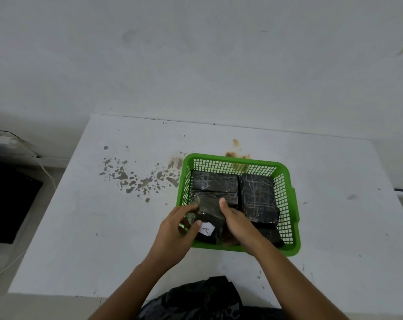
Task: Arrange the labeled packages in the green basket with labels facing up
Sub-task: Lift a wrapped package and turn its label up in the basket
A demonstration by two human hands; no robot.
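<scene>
A green mesh basket (288, 197) sits on the white table, right of centre. Inside lie black wrapped packages: one at the back left (215, 182), a larger one on the right (258, 199), another at the front right corner (274, 236), partly hidden by my right wrist. Both hands grip a black package (209, 212) at the basket's front left; its white label marked "A" (207, 229) faces up. My left hand (175, 236) holds its left edge with the thumb by the label. On its right side rests my right hand (238, 222), thumb on top.
The white table (103, 227) carries grey paint flecks left of the basket and a brown stain (237, 154) behind it. A dark object (9, 199) and white cables sit off the table's left side. Dark clothing (203, 299) shows at the near edge.
</scene>
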